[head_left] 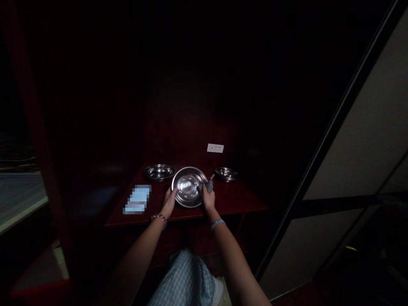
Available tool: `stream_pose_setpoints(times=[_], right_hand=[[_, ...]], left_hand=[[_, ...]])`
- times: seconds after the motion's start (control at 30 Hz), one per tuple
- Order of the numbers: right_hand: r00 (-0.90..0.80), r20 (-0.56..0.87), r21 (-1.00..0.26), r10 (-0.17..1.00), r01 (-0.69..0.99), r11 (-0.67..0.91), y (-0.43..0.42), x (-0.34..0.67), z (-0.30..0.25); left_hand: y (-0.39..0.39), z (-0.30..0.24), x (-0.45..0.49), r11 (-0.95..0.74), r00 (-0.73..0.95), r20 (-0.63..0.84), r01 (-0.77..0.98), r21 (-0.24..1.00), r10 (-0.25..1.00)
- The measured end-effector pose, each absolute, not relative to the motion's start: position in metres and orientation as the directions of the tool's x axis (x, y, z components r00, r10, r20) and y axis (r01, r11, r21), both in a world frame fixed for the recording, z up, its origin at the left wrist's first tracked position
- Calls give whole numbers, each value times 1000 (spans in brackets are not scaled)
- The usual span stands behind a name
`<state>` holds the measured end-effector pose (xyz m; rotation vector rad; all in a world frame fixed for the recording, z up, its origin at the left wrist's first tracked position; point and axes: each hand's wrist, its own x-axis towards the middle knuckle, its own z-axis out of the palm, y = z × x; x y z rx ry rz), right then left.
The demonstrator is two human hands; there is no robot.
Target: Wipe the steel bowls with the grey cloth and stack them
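Bowl [187,188] gripped in left hand [170,202]; right hand [208,200] holds grey cloth [209,186] against it.

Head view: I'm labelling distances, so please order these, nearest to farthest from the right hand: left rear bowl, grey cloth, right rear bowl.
From the right hand:
1. Grey cloth: in its grip.
2. Right rear bowl: on the tabletop, beyond and rightward.
3. Left rear bowl: left of the held bowl.
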<state>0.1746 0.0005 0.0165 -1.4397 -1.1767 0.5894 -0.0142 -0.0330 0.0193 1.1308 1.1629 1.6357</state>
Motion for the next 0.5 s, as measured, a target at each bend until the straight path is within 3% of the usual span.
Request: stream_pose_setpoints(times=[0.13, 0.27, 0.37, 0.5], right_hand=[[292, 319, -869, 902, 470, 155, 8, 192, 52], [172, 354, -694, 919, 707, 135, 12, 200, 93], [247, 371, -667, 895, 742, 71, 15, 196, 117], [486, 398, -795, 778, 606, 28, 19, 206, 141]], left_hand=[[-37, 23, -12, -268, -220, 250, -56, 962, 943], [-37, 24, -10, -218, -232, 210, -7, 976, 950], [-33, 21, -11, -164, -272, 153, -17, 986, 950], [-25, 11, -14, -138, -333, 82, -148, 979, 939]])
